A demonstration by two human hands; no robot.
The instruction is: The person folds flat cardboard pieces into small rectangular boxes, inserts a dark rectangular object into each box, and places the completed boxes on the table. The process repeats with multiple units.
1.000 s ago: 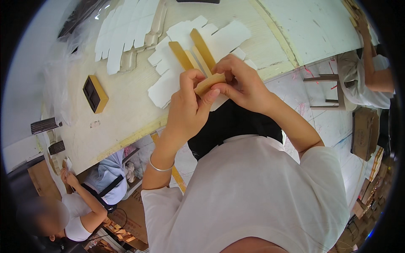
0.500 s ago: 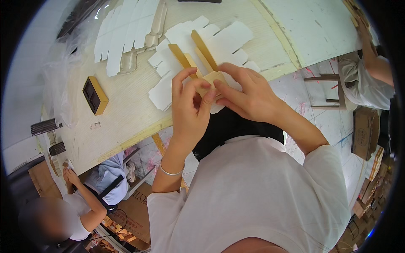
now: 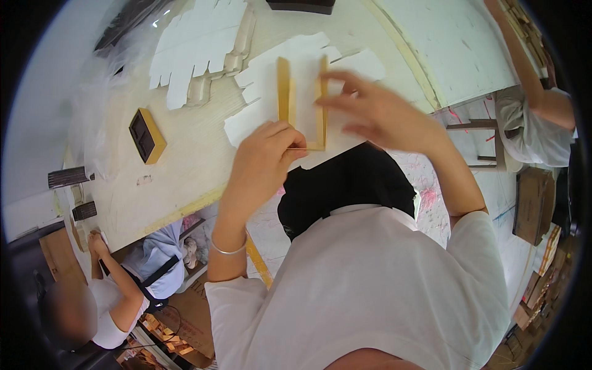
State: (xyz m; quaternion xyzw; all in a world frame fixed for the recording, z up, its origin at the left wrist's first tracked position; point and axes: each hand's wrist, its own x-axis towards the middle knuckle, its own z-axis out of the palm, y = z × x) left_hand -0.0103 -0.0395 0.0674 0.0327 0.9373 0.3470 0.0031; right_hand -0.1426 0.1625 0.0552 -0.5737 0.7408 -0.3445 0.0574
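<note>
A partly folded gold cardboard box lies on white cut-out card blanks near the table's edge, its two long side walls standing up and its inside pale. My left hand is closed on the box's near left corner, fingertips over the near end wall. Beside the right wall, my right hand has its fingers apart and blurred. Its fingertips overlap that wall; whether they touch it I cannot make out. White die-cut card blanks spread out under and around the box.
Left on the table sits a small gold box with a dark insert. More white blanks are stacked behind it, by clear plastic wrap. A dark tray lies at the far edge. Co-workers sit at lower left and far right.
My right hand has lifted off the near end of the box and moved right. My left hand has shifted left and down. The box's side walls now stand straighter and further apart.
</note>
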